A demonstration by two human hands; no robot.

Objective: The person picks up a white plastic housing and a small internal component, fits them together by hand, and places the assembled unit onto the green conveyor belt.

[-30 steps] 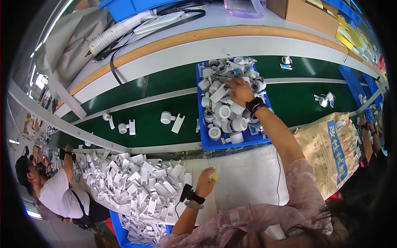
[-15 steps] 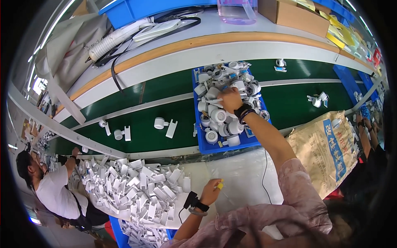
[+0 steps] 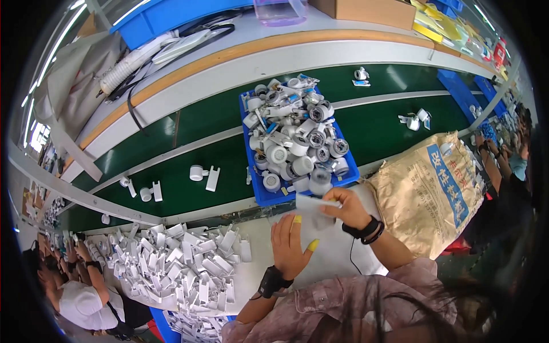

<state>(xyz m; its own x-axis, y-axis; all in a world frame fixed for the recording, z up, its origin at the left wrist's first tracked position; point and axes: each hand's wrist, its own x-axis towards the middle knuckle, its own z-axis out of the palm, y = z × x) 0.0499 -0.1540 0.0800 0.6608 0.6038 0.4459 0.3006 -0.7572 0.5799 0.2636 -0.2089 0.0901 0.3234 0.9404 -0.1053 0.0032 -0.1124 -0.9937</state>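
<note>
My right hand (image 3: 350, 209) pinches a white plastic piece (image 3: 309, 202) with a flat plate-like side, held in front of the blue bin (image 3: 260, 197). Motion blurs it, so its full shape cannot be made out. Close by on the left, my left hand (image 3: 287, 243) is open, fingers stretched and thumb apart, with yellow covers on a fingertip and the thumb. Nothing lies in it. Heaped in the bin are white round-headed units (image 3: 277, 154), some with dark ring-like openings.
Loose white plastic brackets (image 3: 189, 257) form a large pile at left, beside a co-worker (image 3: 83, 300). Several white units (image 3: 198, 172) lie on the green conveyor (image 3: 229, 197). A brown paper sack (image 3: 412, 200) stands at right. A shelf (image 3: 240, 54) runs across the back.
My right hand has come back from the bin's heap toward me, now with the white piece. My left hand has risen toward it and its fingers have spread. The view has shifted.
</note>
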